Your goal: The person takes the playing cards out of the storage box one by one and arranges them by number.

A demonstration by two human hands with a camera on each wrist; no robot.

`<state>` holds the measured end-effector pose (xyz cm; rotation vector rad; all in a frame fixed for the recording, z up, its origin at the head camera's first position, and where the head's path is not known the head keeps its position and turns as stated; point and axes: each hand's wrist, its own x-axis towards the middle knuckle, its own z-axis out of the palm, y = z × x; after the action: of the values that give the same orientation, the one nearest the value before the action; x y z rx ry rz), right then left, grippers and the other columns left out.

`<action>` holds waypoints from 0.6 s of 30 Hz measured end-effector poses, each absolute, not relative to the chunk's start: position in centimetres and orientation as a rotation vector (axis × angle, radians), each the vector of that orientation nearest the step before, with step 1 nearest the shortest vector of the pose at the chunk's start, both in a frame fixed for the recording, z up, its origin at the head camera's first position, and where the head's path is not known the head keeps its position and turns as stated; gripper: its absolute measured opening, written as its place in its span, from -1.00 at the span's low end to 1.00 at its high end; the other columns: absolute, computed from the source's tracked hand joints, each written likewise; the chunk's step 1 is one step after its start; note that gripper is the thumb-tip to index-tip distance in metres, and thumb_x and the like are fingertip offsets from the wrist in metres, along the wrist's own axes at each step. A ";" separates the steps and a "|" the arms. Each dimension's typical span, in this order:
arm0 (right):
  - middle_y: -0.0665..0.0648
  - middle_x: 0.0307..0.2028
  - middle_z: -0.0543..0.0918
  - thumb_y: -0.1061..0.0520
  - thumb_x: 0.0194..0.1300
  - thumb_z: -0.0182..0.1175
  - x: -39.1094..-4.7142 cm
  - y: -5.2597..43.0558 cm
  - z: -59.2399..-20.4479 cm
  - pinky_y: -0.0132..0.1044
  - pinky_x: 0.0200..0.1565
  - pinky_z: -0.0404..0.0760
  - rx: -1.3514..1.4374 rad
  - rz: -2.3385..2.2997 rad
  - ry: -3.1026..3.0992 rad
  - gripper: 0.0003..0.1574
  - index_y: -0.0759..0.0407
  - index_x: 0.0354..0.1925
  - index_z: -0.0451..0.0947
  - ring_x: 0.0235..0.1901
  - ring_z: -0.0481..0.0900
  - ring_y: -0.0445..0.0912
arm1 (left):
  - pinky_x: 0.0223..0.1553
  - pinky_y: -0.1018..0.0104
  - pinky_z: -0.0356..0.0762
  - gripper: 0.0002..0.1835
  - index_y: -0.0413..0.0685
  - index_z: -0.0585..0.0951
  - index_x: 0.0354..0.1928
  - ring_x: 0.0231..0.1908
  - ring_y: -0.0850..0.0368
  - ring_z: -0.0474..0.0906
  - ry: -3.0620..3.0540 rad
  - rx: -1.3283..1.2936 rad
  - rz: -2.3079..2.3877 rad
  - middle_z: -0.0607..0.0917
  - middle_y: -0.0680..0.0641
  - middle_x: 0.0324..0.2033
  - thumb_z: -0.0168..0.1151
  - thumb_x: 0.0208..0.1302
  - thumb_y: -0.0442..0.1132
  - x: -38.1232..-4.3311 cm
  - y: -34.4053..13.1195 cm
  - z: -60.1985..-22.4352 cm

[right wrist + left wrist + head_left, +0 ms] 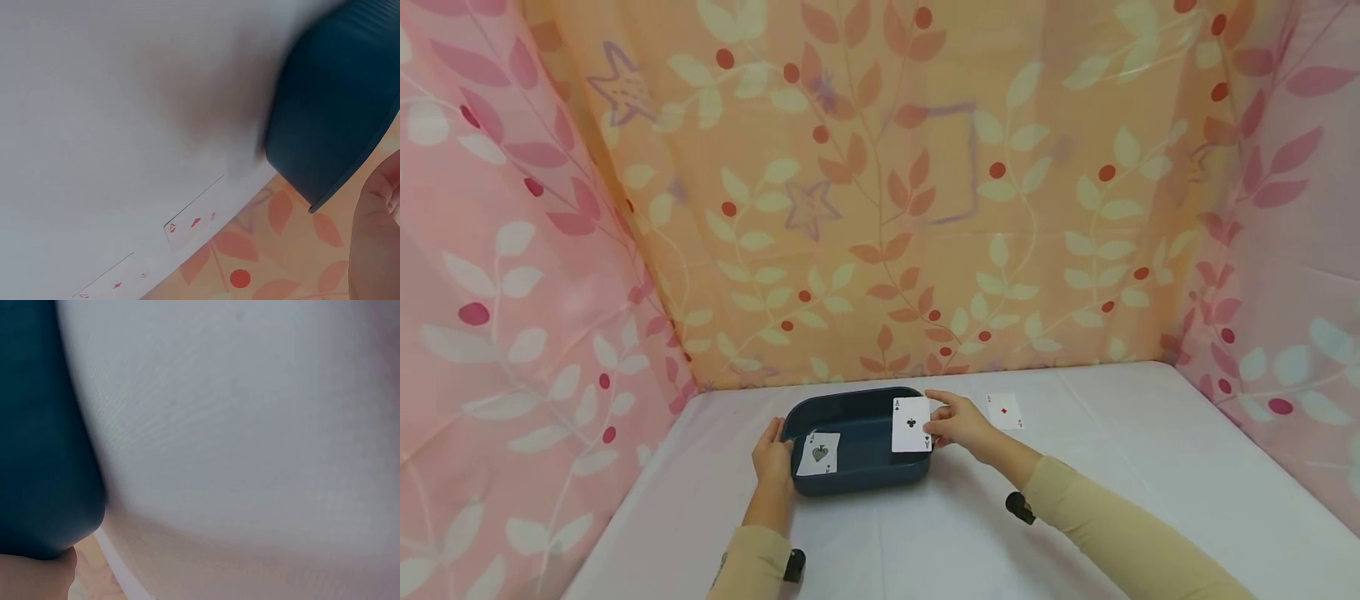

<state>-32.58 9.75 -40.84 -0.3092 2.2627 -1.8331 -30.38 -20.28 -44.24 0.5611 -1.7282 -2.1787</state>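
Note:
A dark blue tray [853, 482] stands on the white-covered table. My left hand [772, 458] grips its left side at the rim; in the left wrist view only part of that hand [34, 578] shows against the tray wall [50, 444]. Inside, on the left, lies an ace of spades [820, 454]. Over the tray's right end, my right hand [962, 427] pinches an ace of clubs [912, 425] by its right edge, face toward me. The right wrist view shows that hand [378, 231] beside the tray [337, 106], with the held card out of sight.
An ace of diamonds [1004, 412] lies on the table to the right of my right hand. The right wrist view adds a card with a red heart [195, 222] near the diamond card [117, 285]. Patterned cloth [880, 208] hangs behind and at both sides.

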 end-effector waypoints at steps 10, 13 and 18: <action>0.14 -0.39 0.62 0.38 0.24 0.23 -32.0 11.9 -40.9 -0.27 -0.36 0.68 -0.276 -1.853 2.255 -0.15 0.35 0.43 0.13 -0.50 0.56 -0.08 | 0.42 0.15 -0.07 -0.34 -0.31 0.07 0.47 0.44 -0.06 0.00 -1.728 0.573 -2.176 0.13 -0.24 0.44 -0.28 0.32 -0.67 -30.6 -20.1 -44.6; 0.14 -0.39 0.61 0.39 0.23 0.23 -31.9 12.6 -40.9 -0.29 -0.39 0.68 -0.275 -1.862 2.263 -0.13 0.37 0.43 0.11 -0.51 0.55 -0.08 | 0.42 0.15 -0.07 -0.35 -0.29 0.07 0.47 0.44 -0.05 0.00 -1.742 0.575 -2.166 0.14 -0.23 0.44 -0.27 0.34 -0.66 -30.7 -20.2 -44.5; 0.13 -0.40 0.61 0.39 0.24 0.23 -31.6 13.4 -40.7 -0.29 -0.41 0.67 -0.273 -1.867 2.267 -0.12 0.38 0.44 0.09 -0.51 0.55 -0.08 | 0.42 0.15 -0.07 -0.35 -0.30 0.06 0.47 0.44 -0.05 -0.01 -1.760 0.566 -2.159 0.13 -0.23 0.44 -0.27 0.34 -0.66 -30.5 -20.3 -44.3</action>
<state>-31.62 13.40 -40.67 -0.2734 2.2667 -1.8673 -30.46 -20.31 -44.30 0.5659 -1.7598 -2.1587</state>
